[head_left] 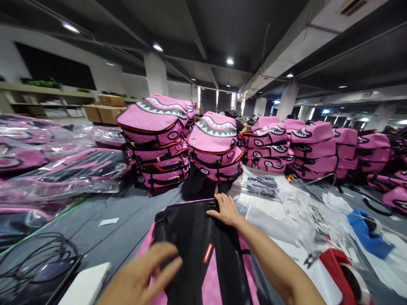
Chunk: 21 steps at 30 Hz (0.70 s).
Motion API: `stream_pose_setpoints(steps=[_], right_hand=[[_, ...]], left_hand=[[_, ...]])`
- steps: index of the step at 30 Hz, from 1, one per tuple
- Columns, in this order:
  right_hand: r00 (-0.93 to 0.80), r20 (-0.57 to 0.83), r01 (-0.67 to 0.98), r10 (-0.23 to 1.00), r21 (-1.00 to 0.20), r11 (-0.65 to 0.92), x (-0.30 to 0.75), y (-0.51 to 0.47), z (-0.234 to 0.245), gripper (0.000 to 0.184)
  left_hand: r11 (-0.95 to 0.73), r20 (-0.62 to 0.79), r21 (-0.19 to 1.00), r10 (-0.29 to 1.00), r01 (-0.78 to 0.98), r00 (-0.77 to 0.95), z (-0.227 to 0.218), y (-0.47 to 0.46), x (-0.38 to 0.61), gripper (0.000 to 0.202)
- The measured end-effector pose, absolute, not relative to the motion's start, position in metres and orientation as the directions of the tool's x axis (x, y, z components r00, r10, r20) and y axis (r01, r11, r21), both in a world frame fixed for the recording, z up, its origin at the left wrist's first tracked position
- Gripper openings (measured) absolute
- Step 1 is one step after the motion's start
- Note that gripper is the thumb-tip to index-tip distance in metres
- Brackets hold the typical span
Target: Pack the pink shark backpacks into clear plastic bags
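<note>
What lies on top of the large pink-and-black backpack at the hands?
A small red-and-white rectangular label, and the right hand at its far edge. The blurred left hand hides part of the backpack's near left side.

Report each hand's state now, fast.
Left hand: open, motion-blurred; contact with the pink-and-black backpack can't be told.
Right hand: on the backpack's top edge by a black buckle; grip can't be told.

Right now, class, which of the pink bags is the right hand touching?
The bag in the foreground, lying black side up, with the right hand at its far end. The stacked bags beyond it show pink tops.
</note>
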State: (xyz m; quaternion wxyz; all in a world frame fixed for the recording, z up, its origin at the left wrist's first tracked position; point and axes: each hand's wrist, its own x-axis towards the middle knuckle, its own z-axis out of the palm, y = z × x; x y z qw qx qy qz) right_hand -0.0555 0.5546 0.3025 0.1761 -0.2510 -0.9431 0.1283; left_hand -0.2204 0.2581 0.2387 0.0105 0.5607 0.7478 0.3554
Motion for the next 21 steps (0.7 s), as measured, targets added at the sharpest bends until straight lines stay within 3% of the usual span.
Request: stream_pose_setpoints(steps=[5,8,12,15,18,21], right_hand=[[-0.828,0.43,0.257,0.359,-0.278,0.926,-0.047,0.566,0.267,0.073],[-0.799,0.531,0.14,0.282,-0.292,0.946,-0.042,0.574,0.252,0.068],[-0.736,0.636,0.077,0.233,-0.263,0.962,-0.039,0.575,0.242,0.059],[-0.726,0.654,0.117,0.215,-0.191,0.975,-0.032,0.561,0.236,0.055],[-0.746,0.631,0.167,0.214,-0.134,0.977,-0.01,0.538,0.227,0.051],[-0.791,0.567,0.176,0.232,-0.152,0.973,0.019,0.513,0.222,0.048]], left_hand=[[0.313,0.413,0.36,0.792,0.879,-0.45,0.233,0.334,-0.302,0.06],[0.276,0.412,0.377,0.805,0.884,-0.427,0.234,0.379,-0.3,0.065],[0.171,0.492,0.366,0.799,0.915,-0.346,0.235,0.395,-0.276,0.057],[0.133,0.587,0.338,0.744,0.932,-0.319,0.223,0.377,-0.256,0.051],[0.125,0.736,0.188,0.638,0.974,-0.224,0.199,0.348,-0.231,0.045],[0.118,0.764,0.072,0.632,0.99,-0.131,0.179,0.318,-0.208,0.039]])
